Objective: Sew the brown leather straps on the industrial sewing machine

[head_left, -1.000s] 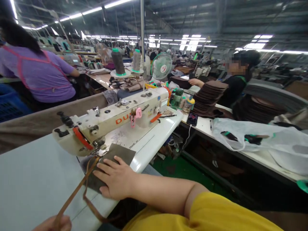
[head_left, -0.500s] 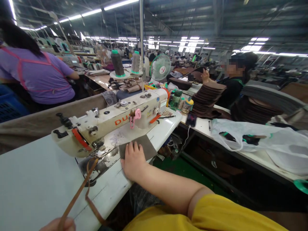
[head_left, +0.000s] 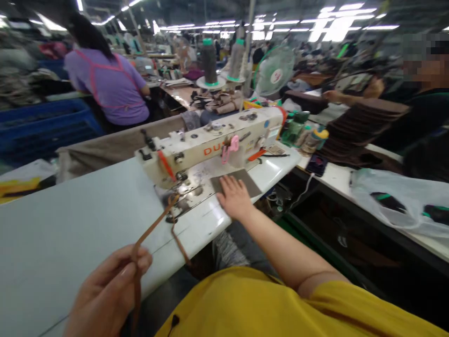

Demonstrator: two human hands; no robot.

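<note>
A long brown strip (head_left: 154, 225) runs from the needle area of a white sewing machine (head_left: 213, 145) down to my left hand (head_left: 112, 285), whose thumb and fingers are closed on it. The strip's other part (head_left: 179, 243) droops over the table's front edge. Flat on a dark grey-brown panel (head_left: 249, 182) rests my right hand (head_left: 234, 196), its fingers stretched out. That panel lies on the machine bed, right of the needle. A pink clip (head_left: 230, 150) is fixed to the machine's body.
Thread cones (head_left: 209, 63) and a green fan (head_left: 275, 72) stand behind the machine. To the right are stacked brown pieces (head_left: 361, 126), a phone (head_left: 316, 164) with a cable and a white plastic bag (head_left: 403, 201). Co-workers sit at left (head_left: 108, 89) and right (head_left: 431, 112).
The view has swung left and tilted down. My left hand has come further into view, still gripping the brown strip. My right hand stays on the panel.
</note>
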